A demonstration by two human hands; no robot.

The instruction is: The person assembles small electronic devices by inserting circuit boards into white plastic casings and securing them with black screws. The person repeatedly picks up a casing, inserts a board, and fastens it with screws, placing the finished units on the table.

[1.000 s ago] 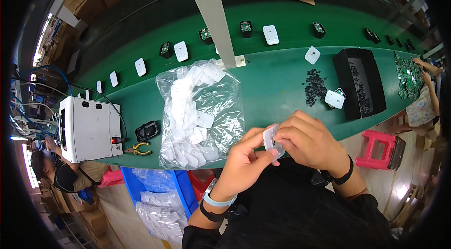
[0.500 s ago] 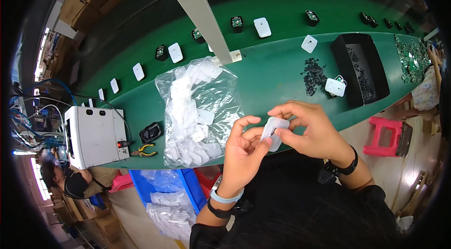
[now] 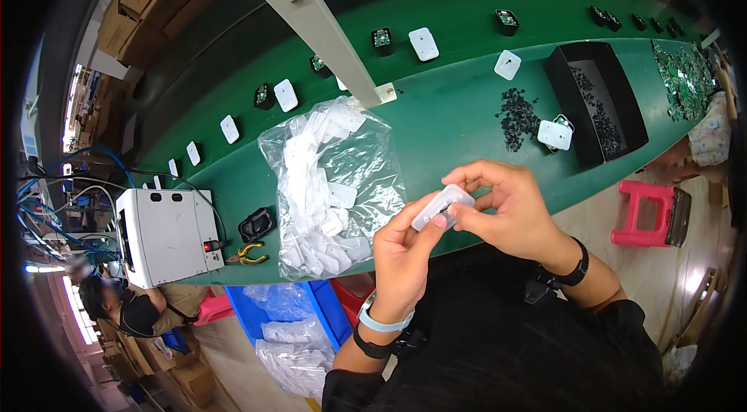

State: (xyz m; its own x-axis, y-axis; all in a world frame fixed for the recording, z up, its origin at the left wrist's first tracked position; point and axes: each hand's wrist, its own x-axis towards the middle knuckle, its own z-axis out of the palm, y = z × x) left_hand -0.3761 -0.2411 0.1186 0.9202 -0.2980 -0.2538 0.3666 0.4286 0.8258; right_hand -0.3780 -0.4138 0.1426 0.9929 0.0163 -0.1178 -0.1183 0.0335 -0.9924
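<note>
pinch closed from both sides: left hand [image 3: 403, 250] and right hand [image 3: 510, 215] hold the white rounded-rectangular plastic plate [image 3: 440, 203] over the near edge of the flat green bench [image 3: 451, 128], right thumb by its small dark centre part [image 3: 445, 211]. since last frame: left index came in, plate swung clockwise. likely steadier for working that part.

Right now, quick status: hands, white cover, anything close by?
Left hand gripping white cover. Right hand touching it too. Clear plastic bag on green bench, just left of hands.
</note>
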